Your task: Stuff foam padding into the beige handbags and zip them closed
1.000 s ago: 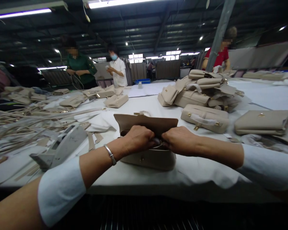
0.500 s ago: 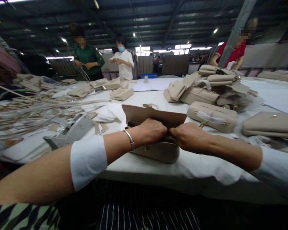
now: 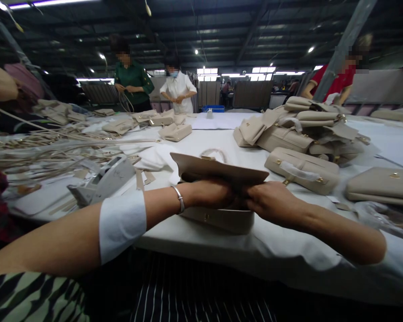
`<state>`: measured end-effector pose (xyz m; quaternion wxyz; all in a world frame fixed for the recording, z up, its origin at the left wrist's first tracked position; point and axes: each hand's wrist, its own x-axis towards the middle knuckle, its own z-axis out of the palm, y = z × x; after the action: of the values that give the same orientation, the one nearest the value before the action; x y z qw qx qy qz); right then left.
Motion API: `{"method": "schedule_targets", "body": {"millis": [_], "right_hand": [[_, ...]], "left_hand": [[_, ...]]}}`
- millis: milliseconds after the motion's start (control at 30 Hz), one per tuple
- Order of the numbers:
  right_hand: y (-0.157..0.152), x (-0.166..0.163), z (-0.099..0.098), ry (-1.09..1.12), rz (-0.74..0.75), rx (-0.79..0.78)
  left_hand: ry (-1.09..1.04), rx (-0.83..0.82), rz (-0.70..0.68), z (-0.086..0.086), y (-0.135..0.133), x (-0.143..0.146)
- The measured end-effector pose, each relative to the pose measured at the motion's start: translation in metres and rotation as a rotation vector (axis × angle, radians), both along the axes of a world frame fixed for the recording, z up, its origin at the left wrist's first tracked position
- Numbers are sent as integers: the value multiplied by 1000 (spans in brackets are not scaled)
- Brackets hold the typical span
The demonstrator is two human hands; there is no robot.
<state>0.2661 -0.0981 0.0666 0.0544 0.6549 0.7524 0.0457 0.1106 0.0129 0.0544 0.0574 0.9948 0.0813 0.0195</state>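
A beige handbag stands on the table in front of me, its flap raised and a small gold clasp plate on its front. My left hand, with a silver bangle at the wrist, reaches into the mouth of the bag. Its fingers are curled, and the fingertips are lost in shadow under the flap. At the right end of the opening, my right hand is closed on the bag's edge, knuckles up. Behind the flap shows part of a wrapped handle.
A grey tape dispenser stands at left, near many loose straps. More beige bags lie at right, with a heaped pile behind. Several people work around the table; a co-worker's arm enters at far left.
My left hand has sunk deeper into the bag, and my right hand has shifted slightly right and down. The view has moved a little. A co-worker's arm has appeared at far left.
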Motion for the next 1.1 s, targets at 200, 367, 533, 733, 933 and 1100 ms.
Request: {"method": "schedule_targets", "body": {"millis": [200,367,533,733,933,1100], "right_hand": [[-1,1,0,26,-72,-9],[-8,-9,-1,-92,-34,81],[-2,-28,9,-57,166,175],[42,-70,17,210,288,45],[81,-86,6,133,569,89],[91,-83,7,117,730,86]], "left_hand": [[-40,-391,-62,4,15,-15],[-422,-314,145,-5,15,-52],[-556,-237,456,-19,12,-92],[-602,-20,623,-23,-2,-94],[-741,-336,673,-37,-3,-112],[-677,-359,499,-40,7,-134]]}}
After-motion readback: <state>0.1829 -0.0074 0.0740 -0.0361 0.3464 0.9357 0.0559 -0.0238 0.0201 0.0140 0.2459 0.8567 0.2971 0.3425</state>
